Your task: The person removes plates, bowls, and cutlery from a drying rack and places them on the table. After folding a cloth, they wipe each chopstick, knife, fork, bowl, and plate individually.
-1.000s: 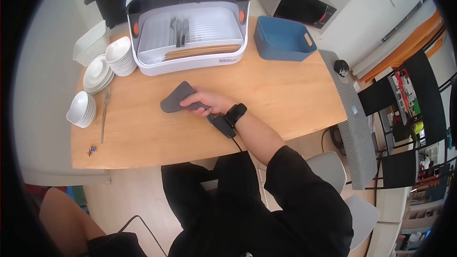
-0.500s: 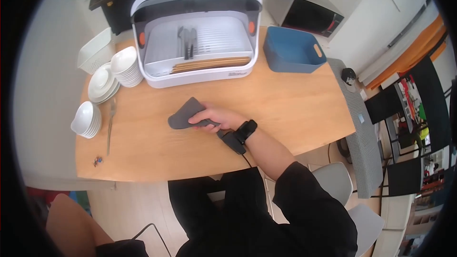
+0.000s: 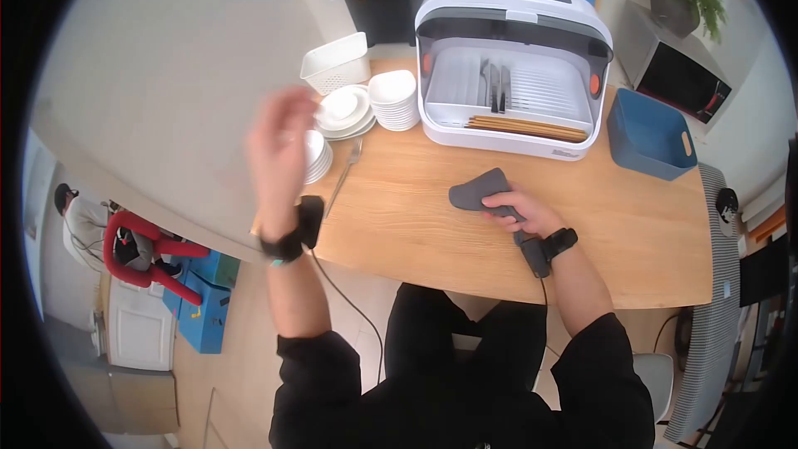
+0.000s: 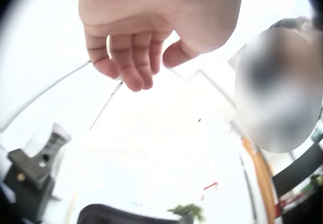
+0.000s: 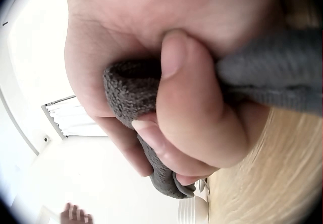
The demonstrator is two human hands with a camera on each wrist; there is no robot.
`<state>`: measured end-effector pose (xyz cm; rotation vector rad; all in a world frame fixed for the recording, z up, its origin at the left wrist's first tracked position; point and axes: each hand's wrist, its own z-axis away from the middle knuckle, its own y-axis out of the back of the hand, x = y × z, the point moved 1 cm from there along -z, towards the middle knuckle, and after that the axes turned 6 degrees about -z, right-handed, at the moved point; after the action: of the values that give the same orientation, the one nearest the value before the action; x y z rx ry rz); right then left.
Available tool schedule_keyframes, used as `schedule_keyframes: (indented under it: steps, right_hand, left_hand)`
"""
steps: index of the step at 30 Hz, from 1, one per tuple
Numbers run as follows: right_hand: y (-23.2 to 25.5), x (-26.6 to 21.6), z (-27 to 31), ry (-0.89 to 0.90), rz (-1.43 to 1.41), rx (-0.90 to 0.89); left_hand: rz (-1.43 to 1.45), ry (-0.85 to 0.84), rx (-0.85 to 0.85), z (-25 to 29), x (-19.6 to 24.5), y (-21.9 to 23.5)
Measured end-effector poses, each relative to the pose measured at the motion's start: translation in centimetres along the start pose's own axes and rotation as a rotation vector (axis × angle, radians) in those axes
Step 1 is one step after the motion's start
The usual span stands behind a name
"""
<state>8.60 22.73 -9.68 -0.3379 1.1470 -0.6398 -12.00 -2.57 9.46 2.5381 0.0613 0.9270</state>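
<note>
My right hand (image 3: 525,209) grips a folded dark grey cloth (image 3: 478,190) just above the wooden table. Up close in the right wrist view, the thumb and fingers of the right hand (image 5: 197,98) pinch the fuzzy cloth (image 5: 128,95). My left hand (image 3: 281,145), blurred, is raised at the table's left side, in front of stacked white bowls (image 3: 316,160) and near white plates (image 3: 342,110). Nothing is held by the left hand (image 4: 161,27) in the left wrist view; its fingers are loosely bent. A fork (image 3: 344,175) lies beside the bowls.
A white dish box (image 3: 499,143) holds chopsticks (image 3: 532,128) and cutlery (image 3: 495,87). Right of it sits a blue bin (image 3: 648,137), with a microwave (image 3: 683,83) behind. More white bowls (image 3: 393,101) and a white basket (image 3: 337,66) stand back left. A person (image 3: 87,216) is at far left.
The head view has swung left, bringing my raised left hand and the person at far left into sight. My right hand still holds the grey cloth.
</note>
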Motion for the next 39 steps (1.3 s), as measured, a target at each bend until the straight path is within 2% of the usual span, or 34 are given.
schedule_keyframes:
  steps: [1,2,4,5,6,8,12,14,15,16,18,20,22,23,25,26,28,30,32,34,36,39]
  right_hand:
    - [0.1,0.1,0.0,0.000,-0.011,0.007]
    - [0.1,0.2,0.0,0.001,-0.014,-0.003]
    - [0.1,0.1,0.0,0.001,0.004,0.013]
    - [0.2,0.1,-0.1,0.004,-0.003,0.009]
    - [0.4,0.0,-0.2,-0.001,-0.012,-0.020]
    - [0.6,0.2,-0.3,-0.006,-0.035,-0.046]
    - [0.8,0.1,-0.5,0.078,-0.073,-0.044]
    - [0.7,0.1,-0.3,0.098,-0.082,-0.035]
    - [0.6,-0.1,-0.1,0.117,-0.072,-0.054]
    - [0.5,-0.2,0.0,0.136,-0.062,-0.074]
    - [0.3,-0.2,0.1,0.189,-0.061,-0.056]
    - [0.5,-0.2,0.0,0.244,-0.057,-0.036]
    - [0.9,-0.1,-0.4,0.308,-0.160,-0.123]
    - [1.0,-0.1,-0.4,0.309,-0.162,-0.119]
    - [1.2,-0.4,-0.3,0.336,-0.227,-0.105]
    - [1.3,-0.4,-0.1,0.339,-0.230,-0.095]
    - [1.1,-0.7,0.2,0.372,-0.370,-0.080]
    - [0.8,-1.0,0.6,0.398,-0.343,-0.050]
    - [0.8,-1.0,0.7,0.412,-0.318,-0.026]
    - [1.1,-0.8,0.5,0.422,-0.282,-0.057]
    - [1.5,-1.0,0.4,0.430,-0.299,-0.048]
    - [1.7,-0.8,0.0,0.430,-0.334,0.011]
  left_hand:
    - [-0.218,-0.013,-0.142,0.0,-4.6,-2.6]
    - [-0.421,-0.090,-0.155,0.7,-8.4,-4.9]
    - [-0.767,0.054,-0.345,2.8,-12.9,-7.2]
    - [-0.929,0.132,-0.476,4.1,-14.1,-7.6]
    - [-0.934,0.125,-0.477,4.8,-14.7,-8.0]
    - [-1.095,0.155,-0.711,6.5,-15.4,-8.6]
    - [-1.169,0.088,-0.708,7.4,-16.2,-9.8]
    - [-1.078,0.145,-0.763,7.1,-16.6,-9.6]
    - [-0.891,0.051,-0.647,7.5,-17.9,-9.2]
    - [-0.889,0.038,-0.652,7.0,-16.0,-9.0]
    - [-0.612,0.468,-0.862,5.6,-12.5,-8.2]
    - [-0.505,0.447,-0.816,5.3,-10.0,-8.0]
    - [-0.142,0.397,-0.813,5.1,-5.9,-8.0]
    - [-0.141,0.395,-0.817,5.1,-4.3,-8.4]
    - [0.406,0.389,-0.644,4.6,-1.7,-10.3]
    - [0.412,0.389,-0.653,4.6,-1.4,-11.6]
    - [0.645,0.348,-0.525,4.6,-0.7,-14.5]
    - [0.692,0.341,-0.482,5.1,0.1,-17.1]
    - [0.796,0.399,-0.348,5.7,-0.8,-19.4]
    - [0.836,0.420,-0.340,6.3,-1.5,-20.4]
    - [0.962,0.510,-0.287,6.8,-2.3,-21.0]
    - [1.104,0.452,-0.289,6.7,-3.5,-20.8]
